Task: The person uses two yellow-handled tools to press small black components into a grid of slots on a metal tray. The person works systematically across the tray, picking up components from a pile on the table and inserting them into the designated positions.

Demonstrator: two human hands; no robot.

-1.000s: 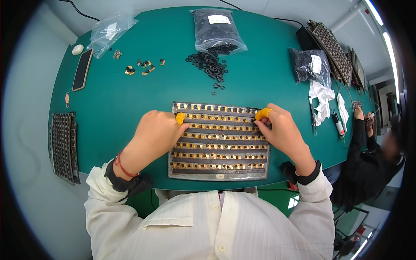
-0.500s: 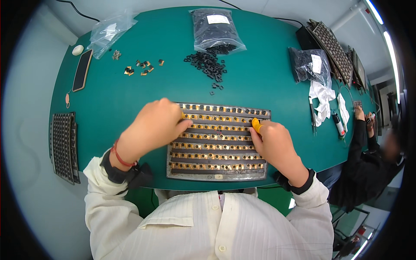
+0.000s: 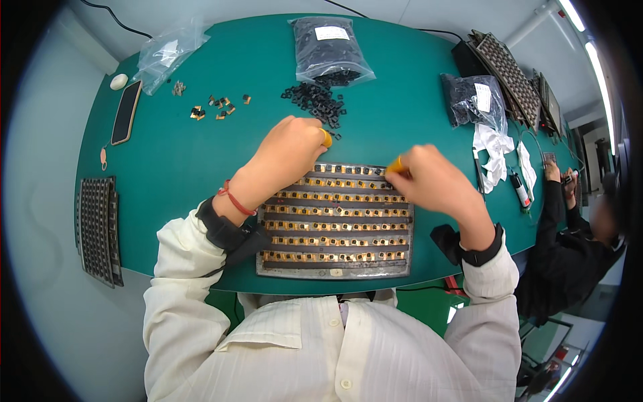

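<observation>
In the head view, the left hand [image 3: 288, 149] has left the left end of the second row, where it was a second ago, and now reaches past the far edge of the dark grey rectangular metal tray [image 3: 375, 271], just beside the nearest pieces of a loose pile of small square black plastic parts [image 3: 323, 105]. Its fingers are curled, with a yellow finger cover [image 3: 326, 138] on one; the fingertips are hidden, so I cannot tell whether they grasp anything. The right hand [image 3: 435, 179] has shifted from the right end of the second row to the tray's far right corner; blurred, it brings thumb and forefinger together, the latter in another yellow finger cover [image 3: 396, 165], and whether a part sits between them cannot be told. The tray stays flat on the near part of the green table [image 3: 181, 167], in front of the person, its long axis running left to right; its rows of black-and-gold pieces run the same way, and its wider bare margin faces near. A white rectangular label [image 3: 331, 33] lies on the clear plastic bag of black parts [image 3: 326, 57] at the far side, and another white label [image 3: 482, 98] on the clear bag of dark parts [image 3: 462, 107] at right; the print on both is too small to read.
</observation>
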